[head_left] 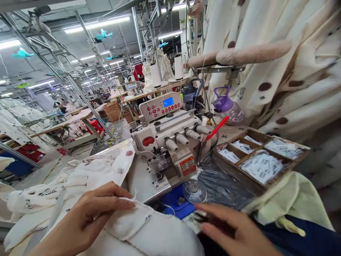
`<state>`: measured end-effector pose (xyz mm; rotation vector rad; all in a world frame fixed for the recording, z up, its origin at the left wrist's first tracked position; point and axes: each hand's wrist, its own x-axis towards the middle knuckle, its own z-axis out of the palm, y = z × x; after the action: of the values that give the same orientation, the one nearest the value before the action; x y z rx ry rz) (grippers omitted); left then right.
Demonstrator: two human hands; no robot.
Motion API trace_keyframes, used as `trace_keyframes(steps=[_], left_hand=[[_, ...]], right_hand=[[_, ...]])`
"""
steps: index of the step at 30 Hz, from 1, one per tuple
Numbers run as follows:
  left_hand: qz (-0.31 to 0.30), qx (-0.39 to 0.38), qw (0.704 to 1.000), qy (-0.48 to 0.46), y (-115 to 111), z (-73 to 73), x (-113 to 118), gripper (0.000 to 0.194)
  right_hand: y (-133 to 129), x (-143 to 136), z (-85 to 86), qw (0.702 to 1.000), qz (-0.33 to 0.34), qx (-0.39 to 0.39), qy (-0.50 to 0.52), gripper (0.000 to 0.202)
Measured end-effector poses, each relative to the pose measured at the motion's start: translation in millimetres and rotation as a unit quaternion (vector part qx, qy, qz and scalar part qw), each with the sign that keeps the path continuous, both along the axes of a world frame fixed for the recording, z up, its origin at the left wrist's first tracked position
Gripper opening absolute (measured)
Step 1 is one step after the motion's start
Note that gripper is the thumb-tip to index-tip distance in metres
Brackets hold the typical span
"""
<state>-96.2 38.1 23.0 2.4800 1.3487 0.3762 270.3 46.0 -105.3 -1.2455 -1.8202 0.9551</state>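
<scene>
The left hand (87, 220) pinches the cream fabric (138, 227) by its edge in front of the overlock machine (170, 145), fingers closed, keeping the seam flat. The right hand (234, 231), to the machine's front right, hovers open and empty (blurred) beside the label tray (229, 170).

A purple-lidded water bottle (227, 106) is set behind the sewing machine, a divided wooden tray (239, 174) of white labels (262, 166) is placed beside it, and thread cones (155, 74) are stood further back.
</scene>
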Motion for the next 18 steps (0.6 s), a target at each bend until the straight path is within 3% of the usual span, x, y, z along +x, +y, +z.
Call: trace_keyframes(steps=[3, 8, 14, 18], left_hand=[[0.003, 0.011, 1.000, -0.010, 0.5, -1.0, 2.5, 0.042], [0.004, 0.011, 1.000, -0.007, -2.4, -2.4, 1.7, 0.043], [0.019, -0.016, 1.000, -0.019, -10.6, 6.7, 9.7, 0.045], [-0.008, -0.056, 0.998, 0.022, -14.5, 13.3, 27.6, 0.056]], right_hand=[[-16.5, -40.6, -11.9, 0.993, 0.043, -0.108, 0.039, 0.029], [-2.3, -59.6, -1.4, 0.992, 0.049, -0.094, 0.066, 0.029], [-1.1, -48.4, 27.5, 0.959, -0.085, -0.099, 0.252, 0.020], [1.6, -67.9, 43.3, 0.973, 0.032, -0.102, 0.203, 0.024]])
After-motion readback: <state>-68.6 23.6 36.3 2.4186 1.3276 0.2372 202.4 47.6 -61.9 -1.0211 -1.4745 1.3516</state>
